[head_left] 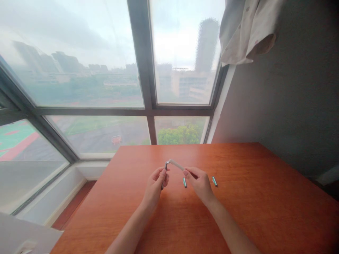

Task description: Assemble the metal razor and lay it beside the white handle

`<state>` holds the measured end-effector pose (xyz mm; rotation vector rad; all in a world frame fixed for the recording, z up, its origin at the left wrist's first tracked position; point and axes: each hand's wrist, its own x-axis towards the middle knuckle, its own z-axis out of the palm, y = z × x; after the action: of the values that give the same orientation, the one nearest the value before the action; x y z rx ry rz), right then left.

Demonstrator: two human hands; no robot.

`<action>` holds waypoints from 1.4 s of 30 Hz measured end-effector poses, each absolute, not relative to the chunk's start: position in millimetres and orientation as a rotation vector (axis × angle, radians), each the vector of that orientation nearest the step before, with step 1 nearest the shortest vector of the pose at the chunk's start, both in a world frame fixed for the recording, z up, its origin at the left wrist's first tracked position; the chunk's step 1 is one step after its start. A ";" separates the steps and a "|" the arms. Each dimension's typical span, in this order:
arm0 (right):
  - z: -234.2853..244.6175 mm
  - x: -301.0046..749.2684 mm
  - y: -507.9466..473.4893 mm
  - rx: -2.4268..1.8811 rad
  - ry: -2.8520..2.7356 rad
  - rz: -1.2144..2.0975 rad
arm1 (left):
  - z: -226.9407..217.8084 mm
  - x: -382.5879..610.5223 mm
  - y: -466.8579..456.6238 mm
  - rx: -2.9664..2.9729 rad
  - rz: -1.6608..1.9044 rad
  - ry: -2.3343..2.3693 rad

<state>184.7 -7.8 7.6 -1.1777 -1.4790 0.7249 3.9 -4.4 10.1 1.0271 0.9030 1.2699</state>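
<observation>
The step in hand, as I judge it, is working the far tips of two slim pieces against each other in front of me. My left hand is closed, thumb and fingers clamped around a silver-and-dark handle; its bright bent end stands out above my fingers and its dark end shows below them. My right hand is closed too, thumb and fingertips pinching the near end of a pale stick, which slants up and leftward from my grip until its tip meets the top of the handle. I cannot tell whether the two are joined there or only touching. My hands are apart from each other, the gap bridged only by what they hold, both above the wooden table. I'd say the next move calls for a firm left grip and a small, careful shift of the right fingers, since the meeting point is so slight. One small green-and-black piece lies between my hands, just beside the right one; another green-and-black piece lies to the right of my right hand, near it but not touched.
</observation>
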 end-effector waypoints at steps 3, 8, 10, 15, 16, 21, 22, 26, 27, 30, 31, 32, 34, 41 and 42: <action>7.5 184.8 -7.8 -1.176 -1.484 0.723 | 10.0 3.5 -4.2 1.035 1.274 0.925; 7.1 185.8 -7.4 -1.197 -1.479 0.701 | 10.6 3.6 -3.9 1.032 1.285 0.912; 6.9 185.9 -7.4 -1.192 -1.487 0.704 | 10.3 3.7 -3.6 1.032 1.282 0.911; 6.6 186.4 -6.9 -1.197 -1.470 0.698 | 8.9 3.4 -3.6 1.034 1.290 0.908; 6.7 186.6 -6.8 -1.205 -1.462 0.697 | 8.7 3.3 -3.7 1.038 1.291 0.909; 9.1 187.0 -7.7 -1.205 -1.444 0.721 | 9.2 2.8 -3.5 1.045 1.289 0.916; 9.7 186.8 -8.2 -1.196 -1.446 0.730 | 9.3 2.9 -3.4 1.043 1.289 0.914; 11.5 185.6 -9.9 -1.181 -1.460 0.750 | 8.6 3.1 -3.4 1.049 1.285 0.903; 11.6 185.3 -10.1 -1.182 -1.463 0.750 | 8.2 3.1 -3.4 1.053 1.287 0.900; 11.5 184.9 -10.1 -1.191 -1.478 0.747 | 6.7 3.0 -3.4 1.064 1.289 0.892; 11.4 185.0 -9.9 -1.195 -1.482 0.745 | 6.4 2.9 -3.3 1.066 1.288 0.889; 11.4 185.1 -9.7 -1.198 -1.483 0.743 | 6.1 2.8 -3.3 1.066 1.285 0.885; 11.3 185.6 -9.3 -1.203 -1.478 0.737 | 6.2 2.8 -3.4 1.064 1.284 0.877; 9.5 187.2 -8.7 -1.209 -1.476 0.702 | 7.4 3.2 -3.5 1.042 1.295 0.880; 9.1 187.3 -8.6 -1.211 -1.472 0.700 | 7.3 3.1 -3.2 1.039 1.299 0.880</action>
<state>187.3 -8.6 9.1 -1.2108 -1.4724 0.6998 3.1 -3.2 7.3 1.0393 0.8795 1.2993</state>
